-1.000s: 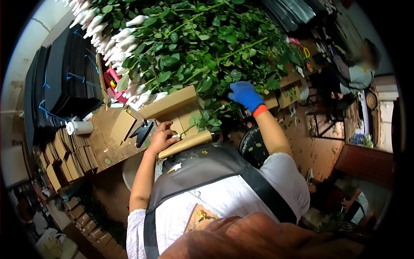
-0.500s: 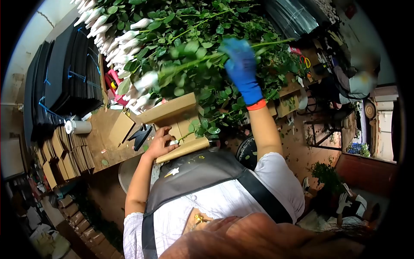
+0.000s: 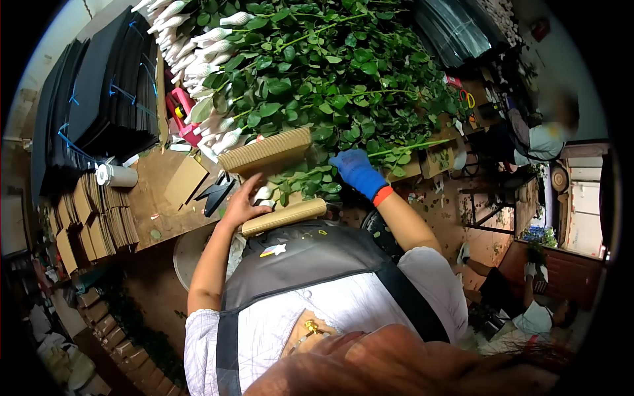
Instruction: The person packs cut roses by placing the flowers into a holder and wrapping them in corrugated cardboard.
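My bare left hand (image 3: 244, 204) rests at the left end of a folded corrugated cardboard wrap (image 3: 284, 218). Its fingers are apart, beside white-netted flower heads (image 3: 263, 195) that lie in the wrap. In a blue glove with an orange cuff, my right hand (image 3: 360, 173) is closed around the stem of a rose (image 3: 413, 149); the leafy part lies over the wrap, and the bare stem end sticks out to the right. The wrap's raised back flap (image 3: 265, 152) stands behind the flower heads. The fingers of my right hand partly hide the stem.
A big pile of leafy roses (image 3: 343, 72) with white-netted heads (image 3: 205, 56) covers the table's back. At left are black sheets (image 3: 109, 92), a white cup (image 3: 117, 175), stacked cardboard (image 3: 99, 218) and a black stapler-like tool (image 3: 216, 194). Scissors (image 3: 467, 99) lie at right. Other people work at right.
My right hand has come down and toward me, bringing the rose from above the pile onto the wrap. My left hand has spread its fingers beside the flower heads.
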A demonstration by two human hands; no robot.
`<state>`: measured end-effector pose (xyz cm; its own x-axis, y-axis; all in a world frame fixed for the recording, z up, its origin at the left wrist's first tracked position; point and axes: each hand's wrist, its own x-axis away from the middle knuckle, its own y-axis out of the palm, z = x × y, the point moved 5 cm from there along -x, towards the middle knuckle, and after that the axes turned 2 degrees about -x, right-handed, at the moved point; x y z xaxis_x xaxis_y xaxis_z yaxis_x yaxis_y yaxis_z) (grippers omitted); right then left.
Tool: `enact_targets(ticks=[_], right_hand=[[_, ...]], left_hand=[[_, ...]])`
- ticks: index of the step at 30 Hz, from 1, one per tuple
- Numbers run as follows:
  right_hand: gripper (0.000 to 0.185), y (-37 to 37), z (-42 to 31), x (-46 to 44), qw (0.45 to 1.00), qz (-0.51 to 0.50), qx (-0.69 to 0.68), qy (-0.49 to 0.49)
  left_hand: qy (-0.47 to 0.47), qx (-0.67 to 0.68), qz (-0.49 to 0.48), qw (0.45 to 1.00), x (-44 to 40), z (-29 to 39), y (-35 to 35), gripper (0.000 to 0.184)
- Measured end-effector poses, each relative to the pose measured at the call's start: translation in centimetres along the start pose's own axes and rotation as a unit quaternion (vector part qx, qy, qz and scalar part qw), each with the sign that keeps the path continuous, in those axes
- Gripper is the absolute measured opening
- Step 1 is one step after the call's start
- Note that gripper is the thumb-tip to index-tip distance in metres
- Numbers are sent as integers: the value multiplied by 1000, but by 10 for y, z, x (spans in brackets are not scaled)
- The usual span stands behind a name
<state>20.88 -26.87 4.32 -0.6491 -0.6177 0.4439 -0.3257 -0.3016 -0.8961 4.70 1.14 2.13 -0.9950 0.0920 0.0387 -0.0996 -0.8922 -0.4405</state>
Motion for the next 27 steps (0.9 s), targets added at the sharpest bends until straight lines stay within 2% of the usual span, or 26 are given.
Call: enact_targets(ticks=[1, 3, 4, 5, 6, 7, 8, 10, 11, 12, 13, 14, 15, 16, 19, 21, 22, 25, 27], right_hand=[[27, 25, 1, -7, 1000, -10, -14, -6], [29, 39, 7, -7, 997, -49, -61, -21], [32, 35, 12, -3, 992, -76, -92, -31], [35, 28, 19, -2, 986, -104, -121, -42], [37, 1, 28, 5, 984, -146, -104, 4], [33, -37, 32, 11, 985, -140, -99, 37], [31, -56, 51, 7, 988, 4, -147, 55], [25, -126, 63, 10, 940, 182, -276, 83], [25, -155, 68, 6, 934, 260, -226, 100], [24, -180, 69, 2, 878, 415, -232, 42], [31, -204, 68, -10, 871, 458, -176, 15], [40, -228, 57, -16, 826, 552, -99, -56], [46, -243, 52, -34, 805, 584, -57, -93], [49, -257, 43, -51, 814, 573, -8, -92], [42, -267, 22, -105, 810, 555, 121, -146], [39, -272, 24, -114, 825, 542, 73, -139], [38, -281, 18, -108, 833, 534, 50, -136], [42, -305, -8, -13, 770, 614, 64, -160], [35, -291, -21, 32, 808, 558, 78, -171]], left_hand=[[-22, 21, -24, 999, 0, 3, 1, 77], [33, -37, -56, 997, 1, -2, 5, 61], [15, -17, -47, 999, 2, 0, 6, 51], [3, -9, -56, 998, 2, 1, 7, 51], [-11, -6, -65, 998, 3, 0, 8, 51], [-25, -3, -74, 997, 4, 0, 8, 51], [-19, 1, -79, 997, 3, 4, 7, 47], [-1, -13, -75, 997, 2, 7, 6, 42], [9, -20, -74, 997, 1, 8, 5, 39], [9, -29, -69, 997, 0, 7, 5, 34], [13, -31, -59, 998, -1, 5, 5, 28], [8, -31, -48, 998, -2, -1, 9, 24], [3, -33, -39, 999, -4, -6, 10, 21], [8, -43, -29, 999, -6, -3, 10, 15], [14, -68, -10, 998, -9, 0, 9, 12], [3, -47, -9, 999, -9, -4, 10, 10], [-2, -44, -1, 999, -8, -4, 10, 10], [-6, -19, 30, 999, -6, -3, 13, 11], [-3, 0, 52, 999, -3, -10, 16, 12]])
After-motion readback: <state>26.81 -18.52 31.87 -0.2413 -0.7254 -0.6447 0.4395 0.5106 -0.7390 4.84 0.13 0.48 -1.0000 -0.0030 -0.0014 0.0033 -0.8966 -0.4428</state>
